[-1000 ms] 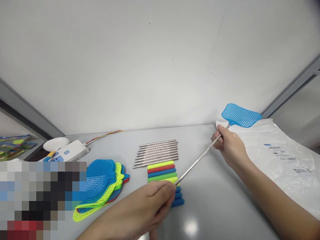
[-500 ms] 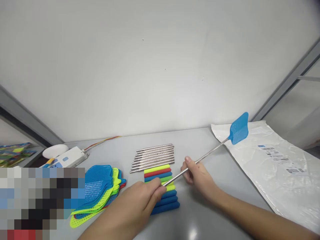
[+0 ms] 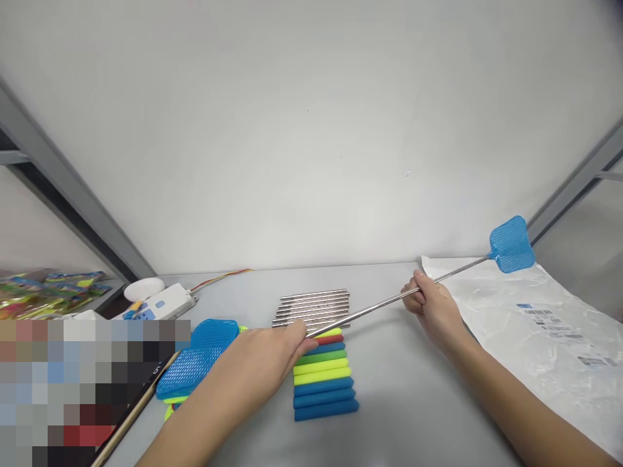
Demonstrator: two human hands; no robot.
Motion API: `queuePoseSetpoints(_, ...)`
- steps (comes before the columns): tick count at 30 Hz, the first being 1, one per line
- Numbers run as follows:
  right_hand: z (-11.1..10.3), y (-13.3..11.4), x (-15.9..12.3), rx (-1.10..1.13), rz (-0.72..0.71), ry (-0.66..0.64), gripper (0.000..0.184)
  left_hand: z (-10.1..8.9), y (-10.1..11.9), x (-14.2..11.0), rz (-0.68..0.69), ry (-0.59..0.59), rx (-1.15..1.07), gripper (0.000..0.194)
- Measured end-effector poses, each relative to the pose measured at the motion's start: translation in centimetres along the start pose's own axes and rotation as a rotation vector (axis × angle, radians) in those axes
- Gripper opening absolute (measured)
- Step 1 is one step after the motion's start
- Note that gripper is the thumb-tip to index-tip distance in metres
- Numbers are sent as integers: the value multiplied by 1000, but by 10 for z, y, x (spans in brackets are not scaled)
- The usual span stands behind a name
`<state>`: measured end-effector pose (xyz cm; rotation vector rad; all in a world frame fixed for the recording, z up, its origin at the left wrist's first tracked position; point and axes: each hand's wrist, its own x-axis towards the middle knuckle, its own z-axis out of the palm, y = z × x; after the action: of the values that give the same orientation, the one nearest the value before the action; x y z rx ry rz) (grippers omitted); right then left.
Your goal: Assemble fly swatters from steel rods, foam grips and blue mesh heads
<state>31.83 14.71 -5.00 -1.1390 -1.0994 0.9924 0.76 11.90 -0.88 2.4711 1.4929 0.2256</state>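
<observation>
A fly swatter with a blue perforated head [image 3: 512,245] and a thin metal rod [image 3: 374,306] slants up to the right above the table. My left hand [image 3: 275,347] is closed around the rod's lower end; whatever part lies inside the fist is hidden. Farther up, my right hand [image 3: 431,301] pinches the rod between thumb and fingers. Below the rod, a row of coloured handle tubes [image 3: 324,392] in yellow, red, blue and green lies on the table. Behind them are several metal rods [image 3: 316,303] side by side. Left of my left forearm, blue and yellow swatter heads [image 3: 195,366] are stacked, partly covered.
On the right lies a large white plastic mailing bag [image 3: 559,331] with labels. A power strip [image 3: 163,301] with a cable and a white oval object [image 3: 145,289] sit at the back left. Colourful packages [image 3: 58,285] fill the far left. A white wall [image 3: 311,162] rises behind.
My right hand and the swatter head have moved right, away from my left hand. More metal rod shows between my hands. The camera view has also shifted slightly.
</observation>
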Motion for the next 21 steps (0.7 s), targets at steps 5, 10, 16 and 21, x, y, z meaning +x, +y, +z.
queuePoseSetpoints(5, -4, -13, 3, 57, -46, 77, 50, -18, -23, -3, 40, 116, 267, 39)
queuePoseSetpoints(10, 14, -5, -7, 92, -52, 77, 51, -25, -40, -4, 166, 307, 367, 40)
queuePoseSetpoints(16, 49, 14, -31, 44, 25, -125, 58, -3, -21, 6, 242, 400, 491, 33)
queuePoseSetpoints(21, 47, 2, -38, -46, -1, -112, 57, 4, -13, 8, 281, 463, 472, 30)
